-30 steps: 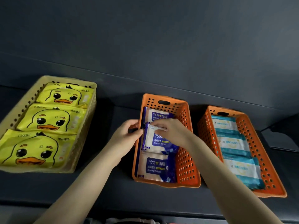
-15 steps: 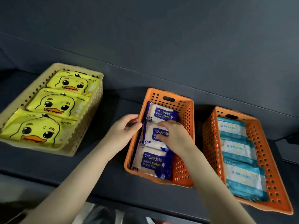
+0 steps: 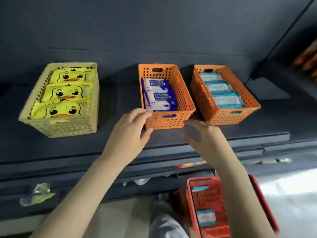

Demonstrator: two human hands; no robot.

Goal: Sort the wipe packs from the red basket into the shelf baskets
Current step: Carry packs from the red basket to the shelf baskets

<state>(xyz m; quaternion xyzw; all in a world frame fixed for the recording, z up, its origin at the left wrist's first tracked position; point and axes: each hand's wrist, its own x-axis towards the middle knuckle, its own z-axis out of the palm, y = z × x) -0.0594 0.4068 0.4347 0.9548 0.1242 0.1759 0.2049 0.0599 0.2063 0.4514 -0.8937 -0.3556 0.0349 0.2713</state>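
Now the left hand (image 3: 130, 129) rests, grip open, on the near corner of the middle orange basket (image 3: 182, 95); the right hand (image 3: 204, 134) hangs empty, grip slack. Teal wipe packs (image 3: 205, 218) lie in the red basket (image 3: 264, 208) below.

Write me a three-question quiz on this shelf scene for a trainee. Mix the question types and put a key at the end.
1. Fill in: the teal packs in the red basket match those in the ___ orange basket on the shelf.
2. The left hand touches which one? A. the yellow basket. B. the middle orange basket. C. the red basket.
3. True or false: the right hand holds a wipe pack.

Key: 1 right; 2 B; 3 false.
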